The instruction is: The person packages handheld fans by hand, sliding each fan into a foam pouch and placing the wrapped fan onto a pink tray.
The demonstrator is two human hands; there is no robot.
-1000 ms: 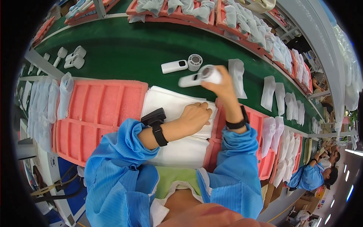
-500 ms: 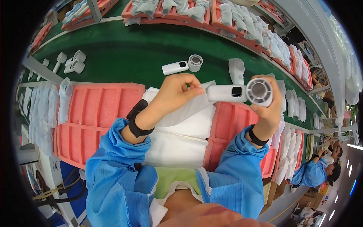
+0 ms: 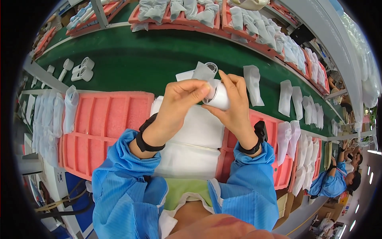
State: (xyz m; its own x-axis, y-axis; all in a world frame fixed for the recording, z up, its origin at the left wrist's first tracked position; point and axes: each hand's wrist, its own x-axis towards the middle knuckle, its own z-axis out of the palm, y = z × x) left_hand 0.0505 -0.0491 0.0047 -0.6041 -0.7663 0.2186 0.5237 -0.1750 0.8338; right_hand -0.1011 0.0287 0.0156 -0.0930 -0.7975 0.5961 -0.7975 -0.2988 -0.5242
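Observation:
Between my hands is a white handheld fan point(image 3: 223, 98), its round head towards me. A translucent white bag point(image 3: 203, 72) covers its handle, which points away over the green conveyor belt. My left hand point(image 3: 184, 98) is closed, thumb and fingers pinching the bag beside the fan's head. My right hand point(image 3: 235, 101) curls round the far and right sides of the head, gripping it. Just behind, a second handheld fan point(image 3: 185, 75) lies on the belt, partly hidden by the bag. Below my hands is a stack of flat white bags point(image 3: 193, 129).
Pink foam trays point(image 3: 107, 115) flank the stack. Bagged items point(image 3: 252, 85) lie on the green belt point(image 3: 139, 51) to the right, bare fans point(image 3: 83, 73) at the left. Filled pink trays point(image 3: 179, 16) line the far side. A person in blue point(image 3: 330, 181) is at far right.
The fan has turned from lying sideways to handle pointing away, and moved left. The bag, earlier at the handle's end, now covers the handle. My right hand has come in closer to my left.

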